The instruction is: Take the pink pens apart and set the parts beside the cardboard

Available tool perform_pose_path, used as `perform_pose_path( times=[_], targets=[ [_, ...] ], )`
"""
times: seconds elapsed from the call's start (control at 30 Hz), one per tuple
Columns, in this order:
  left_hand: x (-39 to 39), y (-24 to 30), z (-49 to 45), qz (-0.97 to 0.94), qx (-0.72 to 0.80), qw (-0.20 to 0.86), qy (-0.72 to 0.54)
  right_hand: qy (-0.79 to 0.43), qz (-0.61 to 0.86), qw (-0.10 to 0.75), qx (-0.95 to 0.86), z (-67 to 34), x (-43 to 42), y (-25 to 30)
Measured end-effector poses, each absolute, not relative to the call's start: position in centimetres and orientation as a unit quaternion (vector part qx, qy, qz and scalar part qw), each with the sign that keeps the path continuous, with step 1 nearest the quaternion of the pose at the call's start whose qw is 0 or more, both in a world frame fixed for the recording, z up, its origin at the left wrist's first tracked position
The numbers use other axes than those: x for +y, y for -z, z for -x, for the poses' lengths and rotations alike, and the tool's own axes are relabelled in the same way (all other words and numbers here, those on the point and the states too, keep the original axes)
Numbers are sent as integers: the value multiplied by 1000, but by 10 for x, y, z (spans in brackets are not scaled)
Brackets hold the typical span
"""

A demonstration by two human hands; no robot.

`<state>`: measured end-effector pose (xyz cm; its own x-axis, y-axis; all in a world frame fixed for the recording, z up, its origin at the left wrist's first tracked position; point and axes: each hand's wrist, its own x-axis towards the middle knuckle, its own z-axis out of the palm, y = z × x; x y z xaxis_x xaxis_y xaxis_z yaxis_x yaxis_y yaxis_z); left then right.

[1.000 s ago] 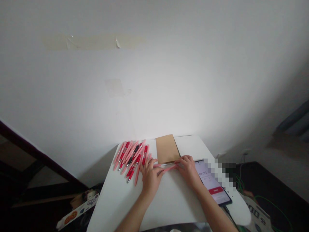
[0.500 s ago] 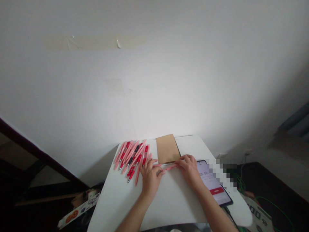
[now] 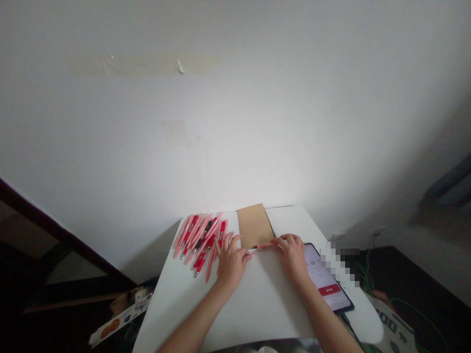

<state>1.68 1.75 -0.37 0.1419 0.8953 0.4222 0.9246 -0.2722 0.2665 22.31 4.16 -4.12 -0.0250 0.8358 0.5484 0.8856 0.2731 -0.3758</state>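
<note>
Shift: compared with half a second ago, the pink pen (image 3: 265,245) sits higher, along the near edge of the brown booklet (image 3: 255,225), and the right hand (image 3: 292,257) is slightly further toward three o'clock.
Wall: pale, filling the view toward twelve o'clock.
White table (image 3: 265,304): bears everything being handled.
Pen heap (image 3: 200,240): at ten o'clock from the left hand (image 3: 231,257), pink, red and black pens piled at mixed angles.
Phone (image 3: 326,279): screen up, at four o'clock from the right hand, partly blurred out.
Brown booklet: flat, at twelve o'clock from the gap between the hands.
Right hand: thumb and fingertips pinched narrow on the pen's three o'clock end; the nearer hand.
Left hand: fingers bent and spread, thumb by a pale strip; whether it grips anything, I cannot tell.
Pink pen: between the hands, long axis almost nine to three; its dark end points toward the left thumb, contact unclear.
</note>
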Motion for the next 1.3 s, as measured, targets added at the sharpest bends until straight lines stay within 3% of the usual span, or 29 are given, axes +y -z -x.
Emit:
perform_pose_path(
  times=[0.27, 0.7, 1.3],
  targets=[
    [23, 7, -20, 756, -591, 25, 281, 48, 626, 338, -701, -217, 47, 39],
    [16, 10, -18, 737, -608, 2, 296, 27, 585, 402, -703, -223, 43, 44],
    [13, 8, -18, 741, -604, -11, 292, 17, 562, 409, -719, -223, 41, 42]
  ],
)
